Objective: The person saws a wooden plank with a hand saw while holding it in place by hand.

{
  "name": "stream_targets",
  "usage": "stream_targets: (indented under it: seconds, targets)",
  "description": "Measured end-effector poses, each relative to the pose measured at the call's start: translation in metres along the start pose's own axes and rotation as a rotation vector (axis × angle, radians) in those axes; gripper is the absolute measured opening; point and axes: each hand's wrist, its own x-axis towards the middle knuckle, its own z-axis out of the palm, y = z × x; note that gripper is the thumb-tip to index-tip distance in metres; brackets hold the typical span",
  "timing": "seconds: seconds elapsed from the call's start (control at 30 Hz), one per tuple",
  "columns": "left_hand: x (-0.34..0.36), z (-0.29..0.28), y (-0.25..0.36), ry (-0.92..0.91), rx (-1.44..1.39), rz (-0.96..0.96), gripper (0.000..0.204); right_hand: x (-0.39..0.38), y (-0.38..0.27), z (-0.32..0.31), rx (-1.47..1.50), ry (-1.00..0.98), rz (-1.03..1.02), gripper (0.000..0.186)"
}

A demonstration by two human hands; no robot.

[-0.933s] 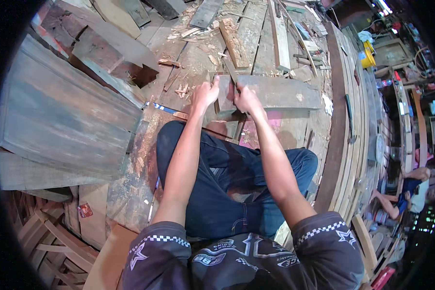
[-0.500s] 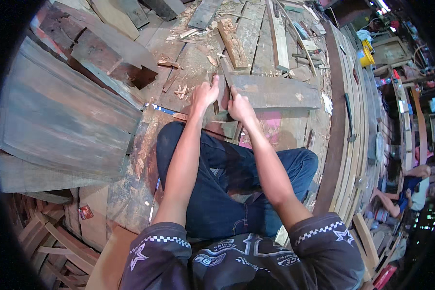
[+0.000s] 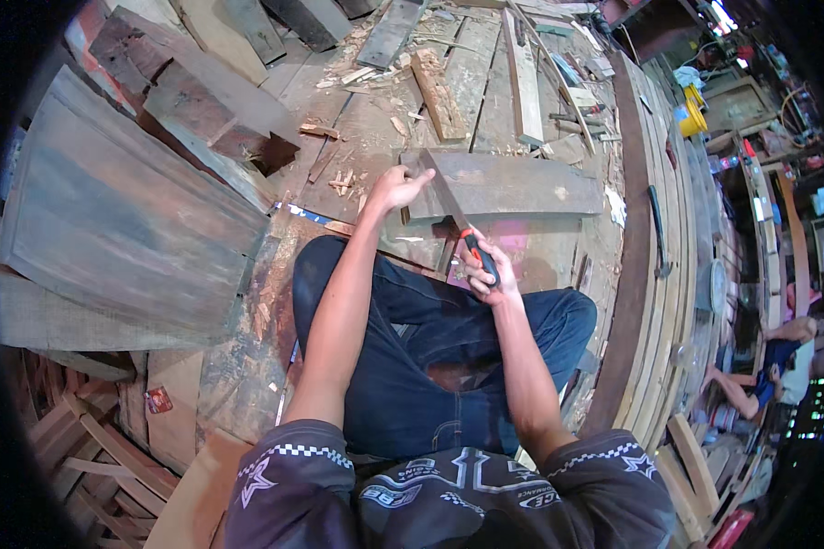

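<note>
A weathered grey board [image 3: 540, 192] lies crosswise in front of my crossed, jean-clad legs. A hand saw [image 3: 449, 198] angles across its left part, blade toward the far side. My right hand [image 3: 492, 267] is closed round the saw's black and orange handle, low over my legs at the near side of the board. My left hand [image 3: 401, 188] grips the board's left end, its thumb at or very near the blade; I cannot tell if they touch. Small wood chips [image 3: 343, 181] lie to the left of the board.
Large weathered panels [image 3: 128, 210] and offcuts [image 3: 201, 110] stand at left. Loose planks [image 3: 522, 82] and a splintered piece [image 3: 438, 91] lie beyond the board. Stacked strips run along the right, with a black-handled tool [image 3: 657, 233]. A yellow bucket [image 3: 693, 114] and a seated person [image 3: 778, 366] are farther right.
My right hand has pulled back toward me and to the right with the saw, showing its handle. My left hand has shifted slightly, its thumb now pointing more to the right.
</note>
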Motion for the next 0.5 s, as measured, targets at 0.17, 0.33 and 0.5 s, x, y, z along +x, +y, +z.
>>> stream_targets:
  seconds: [0.17,0.33,0.5]
  targets:
    - [-0.001,0.028,0.003,-0.1,-0.415,0.051,0.043,-0.015,0.014,-0.01,0.093,-0.169,0.009,0.034]
    - [0.007,0.022,-0.015,-0.129,-0.52,0.156,0.028,-0.017,0.01,0.02,-0.361,-0.101,0.032,0.037]
    - [-0.003,0.019,0.004,0.022,-0.287,0.128,0.028,-0.012,0.025,0.01,-1.427,0.301,-0.303,0.053]
